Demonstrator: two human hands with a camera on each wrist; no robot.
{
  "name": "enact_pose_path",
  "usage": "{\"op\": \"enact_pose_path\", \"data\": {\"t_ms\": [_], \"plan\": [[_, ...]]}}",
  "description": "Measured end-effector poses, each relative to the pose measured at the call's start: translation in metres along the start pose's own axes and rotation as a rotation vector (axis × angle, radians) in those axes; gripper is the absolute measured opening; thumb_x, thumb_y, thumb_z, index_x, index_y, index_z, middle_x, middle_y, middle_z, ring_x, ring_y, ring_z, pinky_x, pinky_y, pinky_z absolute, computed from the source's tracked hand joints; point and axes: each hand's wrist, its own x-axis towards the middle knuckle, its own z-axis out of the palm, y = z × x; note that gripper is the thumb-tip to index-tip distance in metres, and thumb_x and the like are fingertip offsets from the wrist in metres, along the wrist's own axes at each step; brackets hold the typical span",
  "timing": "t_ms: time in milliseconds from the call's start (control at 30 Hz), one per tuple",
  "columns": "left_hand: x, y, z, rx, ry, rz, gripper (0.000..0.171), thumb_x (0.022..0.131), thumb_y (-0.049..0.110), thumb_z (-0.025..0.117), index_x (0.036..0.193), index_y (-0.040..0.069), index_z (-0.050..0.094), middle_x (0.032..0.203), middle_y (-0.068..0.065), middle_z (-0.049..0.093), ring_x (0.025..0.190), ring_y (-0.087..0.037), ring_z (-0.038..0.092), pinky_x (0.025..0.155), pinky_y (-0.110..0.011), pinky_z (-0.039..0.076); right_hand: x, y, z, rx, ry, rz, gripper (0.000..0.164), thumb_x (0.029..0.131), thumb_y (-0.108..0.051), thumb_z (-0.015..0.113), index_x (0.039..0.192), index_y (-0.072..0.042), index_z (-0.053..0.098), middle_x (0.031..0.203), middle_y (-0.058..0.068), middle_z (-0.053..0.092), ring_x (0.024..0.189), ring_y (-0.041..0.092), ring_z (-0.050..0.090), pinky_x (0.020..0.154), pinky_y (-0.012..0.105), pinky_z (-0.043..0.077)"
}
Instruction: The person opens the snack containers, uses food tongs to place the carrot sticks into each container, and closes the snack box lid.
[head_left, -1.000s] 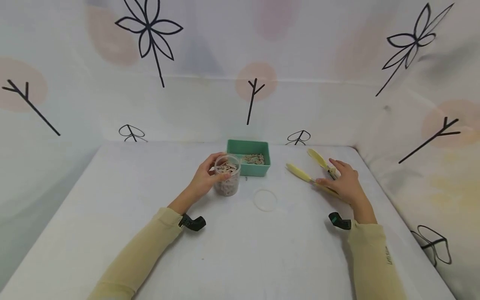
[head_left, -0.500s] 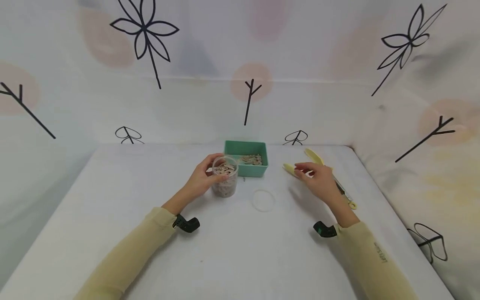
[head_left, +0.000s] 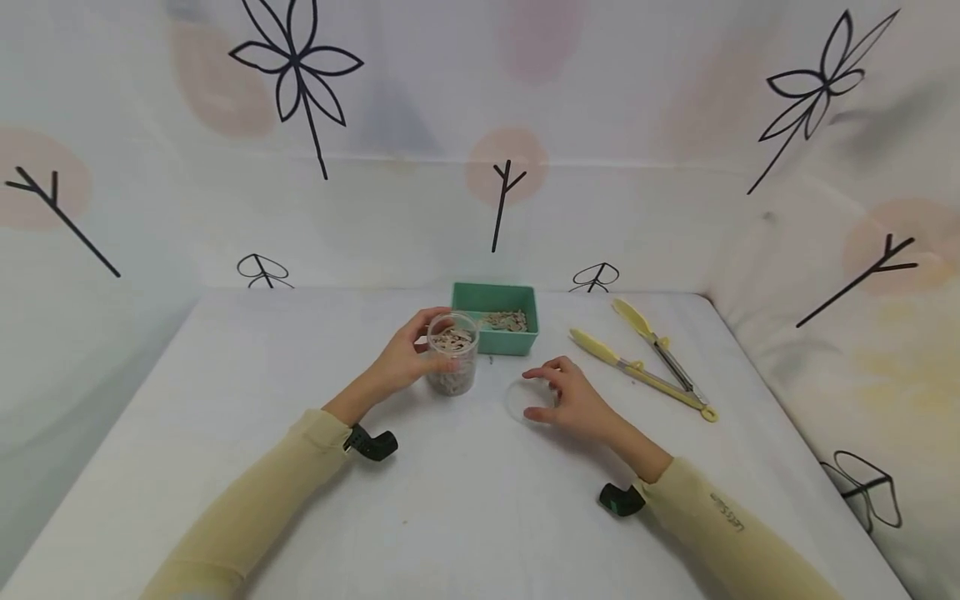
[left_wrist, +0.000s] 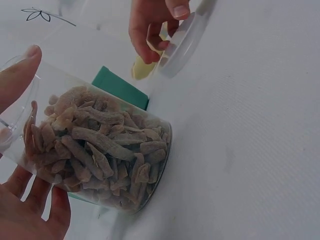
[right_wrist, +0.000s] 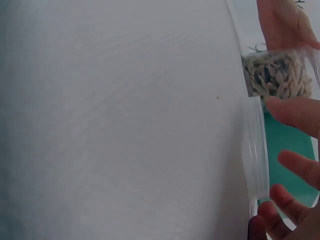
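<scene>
My left hand [head_left: 400, 360] grips a clear plastic jar [left_wrist: 107, 145] by its upper part, thumb on one side and fingers on the other. The jar stands upright without a lid, mostly filled with brownish dried strips. My right hand [head_left: 573, 404] hovers low over a clear round lid [head_left: 516, 400] on the white table. Thumb and fingers are spread at either side of the lid, as the right wrist view also shows, with fingertips right at its edge. Part of the lid is hidden by this hand in the head view.
A green rectangular box [head_left: 510, 342] with some of the same dried pieces sits just behind the jar. Yellow-tipped tongs [head_left: 660, 387] lie spread apart at the right. Patterned cloth walls [head_left: 397, 217] border the table at the back and sides.
My right hand has left the tongs, moving left and toward me to the lid. The tongs now lie uncovered. My left hand keeps its hold on the jar in the same place.
</scene>
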Motion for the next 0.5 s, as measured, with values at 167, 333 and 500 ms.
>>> {"op": "enact_pose_path", "data": {"t_ms": [167, 333, 500], "plan": [[0.0, -0.004, 0.0, -0.017, -0.008, 0.014, 0.086, 0.08, 0.008, 0.085, 0.151, 0.01, 0.037, 0.145, -0.011, 0.048, 0.133, -0.029, 0.044, 0.109, -0.053, 0.036, 0.001, -0.004, 0.004, -0.073, -0.045, -0.024, 0.061, 0.072, -0.029, 0.09, 0.127, -0.015, 0.066, 0.123, 0.01, 0.051, 0.115, 0.033, 0.046, 0.093, 0.052, 0.042], [0.0, -0.006, 0.002, -0.028, -0.007, 0.021, 0.088, 0.079, 0.007, 0.085, 0.152, 0.01, 0.036, 0.146, -0.015, 0.048, 0.133, -0.029, 0.044, 0.11, -0.052, 0.035, 0.003, -0.007, 0.001, -0.108, -0.078, -0.017, 0.061, 0.074, -0.029, 0.088, 0.129, -0.016, 0.065, 0.122, 0.009, 0.052, 0.115, 0.032, 0.047, 0.093, 0.053, 0.043], [-0.001, -0.004, 0.004, -0.012, 0.011, 0.01, 0.085, 0.078, 0.007, 0.086, 0.149, 0.012, 0.039, 0.145, -0.014, 0.048, 0.135, -0.027, 0.042, 0.11, -0.05, 0.035, 0.007, -0.014, -0.011, -0.096, -0.037, -0.059, 0.058, 0.078, -0.027, 0.085, 0.129, -0.011, 0.064, 0.123, 0.011, 0.053, 0.115, 0.032, 0.049, 0.092, 0.053, 0.044]]}}
